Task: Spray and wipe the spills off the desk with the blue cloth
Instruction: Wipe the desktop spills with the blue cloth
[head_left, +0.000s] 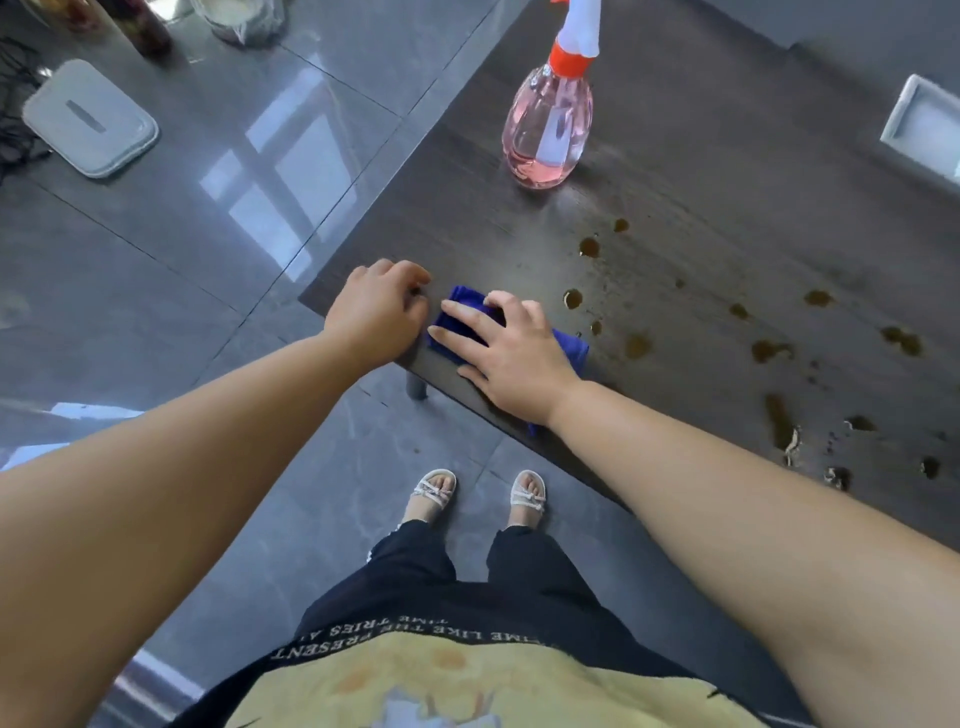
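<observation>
Your hands meet at the near corner of the dark wooden desk (701, 171).

Your right hand (511, 353) lies flat, fingers spread, on the folded blue cloth (467, 306); your left hand (379, 306) is curled beside it, grasping nothing visible. Brown spills (636, 345) dot the desk rightward; the pink spray bottle (548, 122) stands farther back.

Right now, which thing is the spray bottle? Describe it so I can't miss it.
Start at the dark wooden desk. Beyond the brown spills, toward its far edge, stands the spray bottle. It is the only upright thing there: clear, holding pink liquid, with an orange collar and white trigger.
</observation>
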